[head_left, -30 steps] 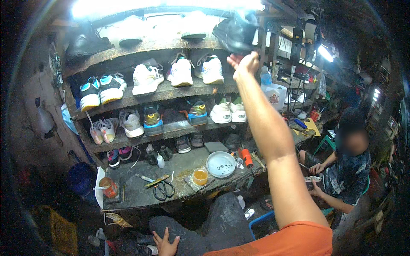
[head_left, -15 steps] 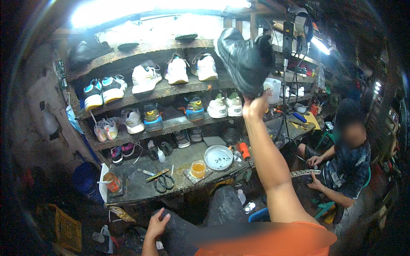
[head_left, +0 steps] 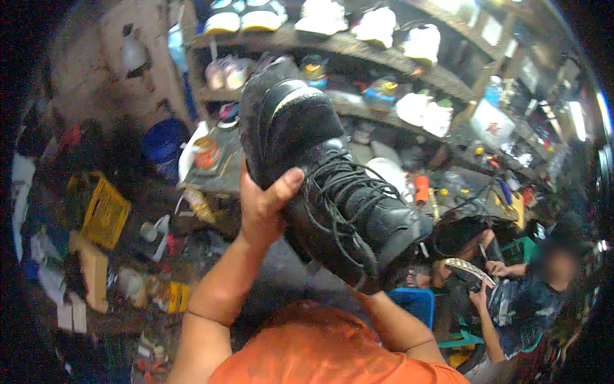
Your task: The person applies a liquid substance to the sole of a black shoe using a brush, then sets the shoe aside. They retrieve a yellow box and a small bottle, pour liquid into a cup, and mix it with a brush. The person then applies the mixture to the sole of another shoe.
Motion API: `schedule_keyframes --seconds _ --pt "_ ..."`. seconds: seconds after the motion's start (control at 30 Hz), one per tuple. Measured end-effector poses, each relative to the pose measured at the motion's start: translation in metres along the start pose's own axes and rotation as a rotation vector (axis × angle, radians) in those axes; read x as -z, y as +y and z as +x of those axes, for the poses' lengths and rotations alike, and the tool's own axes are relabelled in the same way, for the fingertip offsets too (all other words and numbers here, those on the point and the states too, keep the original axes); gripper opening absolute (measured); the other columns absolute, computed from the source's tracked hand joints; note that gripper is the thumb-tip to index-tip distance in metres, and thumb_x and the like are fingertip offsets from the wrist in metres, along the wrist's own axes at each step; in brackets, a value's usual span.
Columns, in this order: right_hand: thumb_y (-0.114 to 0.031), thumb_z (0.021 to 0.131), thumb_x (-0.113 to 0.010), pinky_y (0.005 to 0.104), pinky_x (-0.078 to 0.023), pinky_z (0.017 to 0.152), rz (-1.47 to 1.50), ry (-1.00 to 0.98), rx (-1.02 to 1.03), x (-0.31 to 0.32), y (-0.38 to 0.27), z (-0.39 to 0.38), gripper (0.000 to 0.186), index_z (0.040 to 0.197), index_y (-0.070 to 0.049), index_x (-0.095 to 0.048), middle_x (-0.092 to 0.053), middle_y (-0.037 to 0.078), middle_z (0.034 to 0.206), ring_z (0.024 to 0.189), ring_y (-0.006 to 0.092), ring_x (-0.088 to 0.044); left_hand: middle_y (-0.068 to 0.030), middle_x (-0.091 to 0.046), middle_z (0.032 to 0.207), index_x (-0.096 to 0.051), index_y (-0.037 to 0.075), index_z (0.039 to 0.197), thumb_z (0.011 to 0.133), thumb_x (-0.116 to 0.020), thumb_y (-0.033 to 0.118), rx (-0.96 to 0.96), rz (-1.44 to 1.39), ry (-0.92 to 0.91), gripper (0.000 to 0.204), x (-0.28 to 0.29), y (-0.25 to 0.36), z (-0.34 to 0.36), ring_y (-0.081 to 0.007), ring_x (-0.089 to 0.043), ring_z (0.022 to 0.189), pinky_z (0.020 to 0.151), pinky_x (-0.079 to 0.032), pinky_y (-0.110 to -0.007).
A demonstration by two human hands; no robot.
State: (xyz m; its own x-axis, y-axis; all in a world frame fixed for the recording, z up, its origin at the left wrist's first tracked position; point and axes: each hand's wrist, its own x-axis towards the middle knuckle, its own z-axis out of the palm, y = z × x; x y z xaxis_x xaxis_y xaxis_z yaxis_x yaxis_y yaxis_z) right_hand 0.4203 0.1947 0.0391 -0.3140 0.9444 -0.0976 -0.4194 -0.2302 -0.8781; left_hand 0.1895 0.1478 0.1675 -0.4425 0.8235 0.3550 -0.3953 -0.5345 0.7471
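A black lace-up boot fills the middle of the view, held up in front of my orange shirt. Its toe points away to the upper left; the laced opening slants toward the lower right. A pale scuffed strip crosses the toe area. My left hand grips the boot's left side, with the thumb over the upper and the other fingers underneath. At the boot's lower right end, my right hand goes behind it. Only the wrist edge shows there, and its fingers are hidden by the boot.
Shelves of sneakers stand ahead, above a cluttered workbench with a white plate and an orange cylinder. A yellow crate and blue bucket are at left. A co-worker sits at right, holding a shoe sole.
The boot has come down from the shelves toward my body, turning its laces into view. My left hand has risen from near my lap and taken hold of it. The view has tilted downward.
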Motion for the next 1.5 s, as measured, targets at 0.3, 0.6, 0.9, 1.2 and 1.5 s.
schedule_keyframes --seconds 0.3,0.6,0.9,1.2,1.5 --pt "-0.01 0.09 -0.073 0.0353 -0.047 0.101 -0.875 -0.49 0.598 -0.065 -0.048 0.043 0.057 0.142 -0.003 -0.052 -0.058 0.012 0.133 0.119 0.0229 -0.057 -0.0115 -0.066 0.12 -0.051 0.001 0.134 0.077 -0.079 0.007 0.287 0.165 0.165 0.064 0.107 -0.022 -0.05 -0.0225 -0.066 0.107 0.096 -0.053 -0.037" --pt "-0.02 0.078 -0.082 0.046 -0.044 0.1 -1.284 -0.607 0.997 -0.101 0.01 0.063 0.068 0.138 -0.008 -0.053 -0.055 0.014 0.129 0.118 0.0356 -0.053 -0.0105 -0.064 0.123 -0.05 0.002 0.135 0.073 -0.083 0.007 0.38 0.255 0.124 0.07 0.134 -0.068 -0.076 -0.021 -0.063 0.111 0.101 -0.049 -0.037" --pt "-0.034 0.08 -0.08 0.0469 -0.039 0.101 -1.293 -0.625 0.891 -0.073 0.03 0.041 0.043 0.115 -0.013 -0.068 -0.062 0.006 0.112 0.115 0.0303 -0.054 -0.0096 -0.061 0.128 -0.04 0.005 0.142 0.079 -0.085 0.016 0.508 0.115 0.152 0.078 0.158 -0.087 -0.089 -0.0211 -0.06 0.116 0.103 -0.047 -0.037" --pt "-0.036 0.092 -0.068 0.0527 -0.034 0.107 -1.432 -0.867 0.829 -0.076 0.019 0.028 0.034 0.116 -0.012 -0.07 -0.063 0.007 0.108 0.117 0.031 -0.053 -0.01 -0.06 0.125 -0.038 0.006 0.141 0.089 -0.079 0.032 0.68 0.297 0.209 0.071 0.149 -0.066 -0.075 -0.0185 -0.058 0.116 0.101 -0.047 -0.037" --pt "-0.036 0.092 -0.068 0.0522 -0.034 0.108 -1.41 -0.9 0.849 -0.085 0.026 0.034 0.032 0.113 -0.012 -0.072 -0.062 0.007 0.103 0.116 0.0283 -0.054 -0.0147 -0.054 0.131 -0.026 0.005 0.148 0.073 -0.091 0.03 0.685 0.401 0.321 0.102 0.139 -0.086 -0.077 -0.024 -0.054 0.121 0.101 -0.047 -0.038"
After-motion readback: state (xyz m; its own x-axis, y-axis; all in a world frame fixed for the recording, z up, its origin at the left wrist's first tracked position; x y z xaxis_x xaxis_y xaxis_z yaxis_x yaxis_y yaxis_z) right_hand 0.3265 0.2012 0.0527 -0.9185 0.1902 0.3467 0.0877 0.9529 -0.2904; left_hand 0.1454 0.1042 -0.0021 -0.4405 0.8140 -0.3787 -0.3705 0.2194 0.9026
